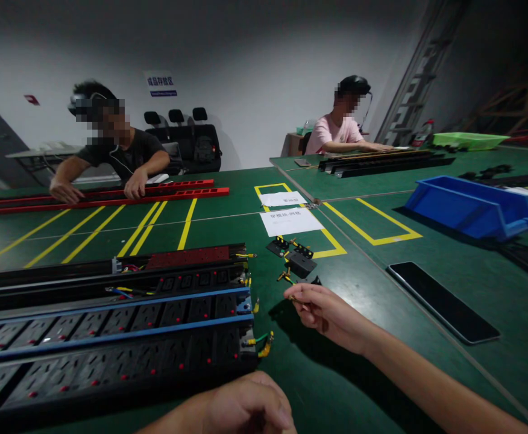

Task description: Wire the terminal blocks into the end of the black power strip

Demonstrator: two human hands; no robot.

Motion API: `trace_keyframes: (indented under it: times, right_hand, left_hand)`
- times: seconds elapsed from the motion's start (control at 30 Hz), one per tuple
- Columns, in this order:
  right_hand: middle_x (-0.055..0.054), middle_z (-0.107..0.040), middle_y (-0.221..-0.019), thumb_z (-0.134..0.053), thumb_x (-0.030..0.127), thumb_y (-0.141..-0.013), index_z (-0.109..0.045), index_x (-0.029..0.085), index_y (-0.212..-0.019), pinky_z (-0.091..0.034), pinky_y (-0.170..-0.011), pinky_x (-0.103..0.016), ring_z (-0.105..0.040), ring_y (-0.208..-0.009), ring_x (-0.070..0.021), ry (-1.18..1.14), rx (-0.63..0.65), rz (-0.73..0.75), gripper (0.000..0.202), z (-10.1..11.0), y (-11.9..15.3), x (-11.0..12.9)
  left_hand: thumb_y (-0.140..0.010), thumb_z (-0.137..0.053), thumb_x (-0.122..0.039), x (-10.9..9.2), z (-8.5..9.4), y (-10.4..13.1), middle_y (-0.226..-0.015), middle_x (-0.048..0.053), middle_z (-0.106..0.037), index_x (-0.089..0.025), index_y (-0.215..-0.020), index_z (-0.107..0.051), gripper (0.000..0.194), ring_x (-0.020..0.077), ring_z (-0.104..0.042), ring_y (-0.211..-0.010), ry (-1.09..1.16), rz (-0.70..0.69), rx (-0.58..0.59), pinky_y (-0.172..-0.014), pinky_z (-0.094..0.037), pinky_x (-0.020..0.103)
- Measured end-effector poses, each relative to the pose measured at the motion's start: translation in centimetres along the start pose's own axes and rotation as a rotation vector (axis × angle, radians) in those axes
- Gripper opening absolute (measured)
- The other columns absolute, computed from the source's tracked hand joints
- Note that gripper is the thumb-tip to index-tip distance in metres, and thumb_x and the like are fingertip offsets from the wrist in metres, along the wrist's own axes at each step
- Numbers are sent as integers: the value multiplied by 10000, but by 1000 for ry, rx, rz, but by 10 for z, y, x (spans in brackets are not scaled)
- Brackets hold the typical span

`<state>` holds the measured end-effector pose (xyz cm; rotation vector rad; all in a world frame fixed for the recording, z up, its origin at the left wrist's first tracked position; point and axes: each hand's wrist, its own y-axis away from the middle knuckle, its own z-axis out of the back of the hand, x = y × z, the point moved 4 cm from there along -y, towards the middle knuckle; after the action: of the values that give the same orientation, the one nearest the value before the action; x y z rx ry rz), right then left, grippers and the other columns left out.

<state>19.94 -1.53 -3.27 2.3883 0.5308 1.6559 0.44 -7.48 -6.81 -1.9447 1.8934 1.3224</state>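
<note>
My right hand (pixel 327 313) is over the green table, thumb and forefinger pinched on a small brass-coloured piece (pixel 293 298), mostly hidden by the fingers. Just beyond the fingertips lies a short yellow-green wire (pixel 286 276) with brass-coloured ends, beside black end plates (pixel 301 264). At the bottom edge my left hand (pixel 250 401) is closed with curled fingers; whatever is inside is hidden. To its left lie several long power strips, the nearest a black power strip (pixel 123 377) with red dots. Yellow-green wires (pixel 264 345) stick out of their right ends.
A phone (pixel 442 301) lies to the right, with a blue bin (pixel 472 208) behind it. Paper labels (pixel 291 223) lie mid-table. Across it, one person (pixel 119 157) handles red rails (pixel 191 192); another person (pixel 340 132) sits by black rails (pixel 386 163).
</note>
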Motion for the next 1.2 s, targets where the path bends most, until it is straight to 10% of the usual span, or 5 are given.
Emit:
trace_keyframes:
  times: [1.2]
  right_hand:
    - [49,-471,-652,-835,417,-711,-750,208,-874,-213,-499,-248,-357,-539,-80,-5,-3,4,278,1,-1,-2]
  left_hand:
    - [-566,-677,-257,-2,1,-1,-443,-14,-468,-180,-422,-470,264,77,-349,-394,-37,19,-46,-456,-140,266]
